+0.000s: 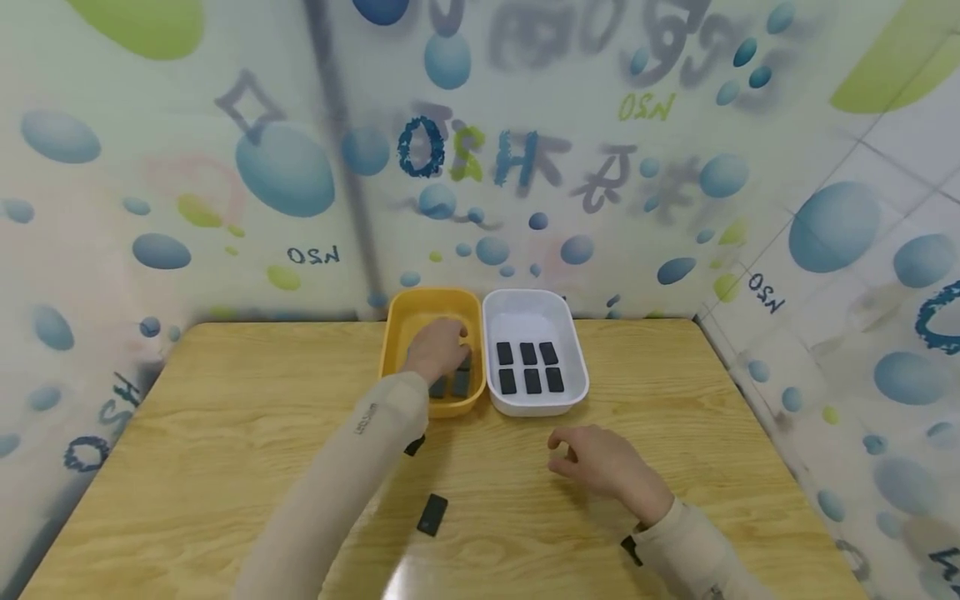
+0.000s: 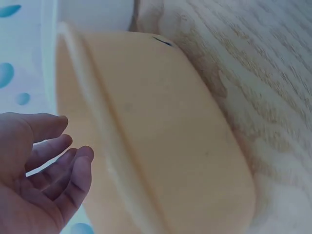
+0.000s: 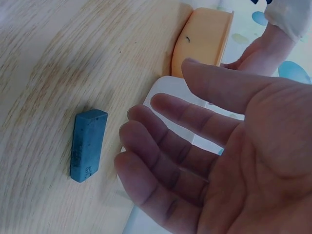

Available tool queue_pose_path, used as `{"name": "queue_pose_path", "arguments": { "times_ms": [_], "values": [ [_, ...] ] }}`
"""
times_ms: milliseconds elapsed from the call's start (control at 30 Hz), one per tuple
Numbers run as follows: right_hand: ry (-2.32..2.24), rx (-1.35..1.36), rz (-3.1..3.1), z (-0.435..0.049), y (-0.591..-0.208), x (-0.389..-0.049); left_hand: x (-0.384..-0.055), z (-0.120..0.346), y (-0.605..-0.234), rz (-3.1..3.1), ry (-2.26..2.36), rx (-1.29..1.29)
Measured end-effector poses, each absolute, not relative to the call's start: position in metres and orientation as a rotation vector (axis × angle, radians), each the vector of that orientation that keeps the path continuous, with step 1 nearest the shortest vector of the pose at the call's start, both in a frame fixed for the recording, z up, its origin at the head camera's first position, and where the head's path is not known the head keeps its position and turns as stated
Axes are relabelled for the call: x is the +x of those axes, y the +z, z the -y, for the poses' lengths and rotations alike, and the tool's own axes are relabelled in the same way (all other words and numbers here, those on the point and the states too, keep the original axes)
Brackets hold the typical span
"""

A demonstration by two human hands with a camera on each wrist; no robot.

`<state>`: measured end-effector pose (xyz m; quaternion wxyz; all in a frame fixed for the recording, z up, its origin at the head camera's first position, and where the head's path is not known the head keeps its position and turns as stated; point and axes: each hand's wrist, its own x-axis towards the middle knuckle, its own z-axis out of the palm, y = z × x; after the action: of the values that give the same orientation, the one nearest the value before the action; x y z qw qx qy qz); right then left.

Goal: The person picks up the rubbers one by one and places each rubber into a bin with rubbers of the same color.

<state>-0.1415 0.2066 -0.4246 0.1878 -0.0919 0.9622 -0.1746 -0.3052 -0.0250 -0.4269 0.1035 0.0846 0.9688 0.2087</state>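
My left hand (image 1: 437,348) is over the yellow bin (image 1: 385,354), with dark rectangular blocks (image 1: 461,384) lying under and beside it. In the left wrist view, this hand's fingers bend loosely near the bin's rim, and nothing shows between them. My right hand (image 1: 597,460) hovers above the table in front of the white bin (image 1: 527,321). Its fingers are relaxed and spread from the thumb, the palm bare in the right wrist view. Inside the white bin, several dark blocks (image 1: 528,354) stand in two neat rows. A loose block (image 3: 88,146) with small printed marks lies near the right hand.
On the wooden table (image 1: 247,400) lie a dark block (image 1: 432,515) at the front middle, another (image 1: 414,446) partly under the left sleeve, and one (image 1: 632,550) beside the right sleeve. Both bins stand side by side at the back, against a patterned curtain (image 1: 510,233).
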Motion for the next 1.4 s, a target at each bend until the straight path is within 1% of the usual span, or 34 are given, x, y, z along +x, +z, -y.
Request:
{"name": "queue_pose_path", "arguments": {
  "times_ms": [133,467,600,733,967,1100,1400],
  "values": [
    [-0.481,-0.272,-2.713,-0.208,-0.423,-0.142,-0.296,0.027,-0.417,-2.887,0.584,0.331],
    [-0.48,-0.242,-2.735,-0.213,-0.41,-0.141,-0.259,0.052,-0.4,-2.912,0.556,0.673],
    [-0.477,-0.257,-2.726,-0.208,-0.414,-0.141,-0.248,0.064,-0.399,-2.898,0.602,0.755],
    [-0.485,-0.294,-2.713,-0.199,-0.419,-0.14,-0.238,0.077,-0.4,-2.916,0.623,0.778],
    [-0.499,-0.494,-2.701,-0.182,-0.429,-0.134,-0.218,0.102,-0.405,-2.928,0.684,0.804],
    [-0.492,-0.612,-2.671,-0.175,-0.434,-0.133,-0.209,0.113,-0.41,-2.931,0.718,0.777],
    [-0.454,-0.983,-2.566,-0.149,-0.439,-0.137,-0.198,0.126,-0.415,-2.957,0.725,0.731]
  ]
}}
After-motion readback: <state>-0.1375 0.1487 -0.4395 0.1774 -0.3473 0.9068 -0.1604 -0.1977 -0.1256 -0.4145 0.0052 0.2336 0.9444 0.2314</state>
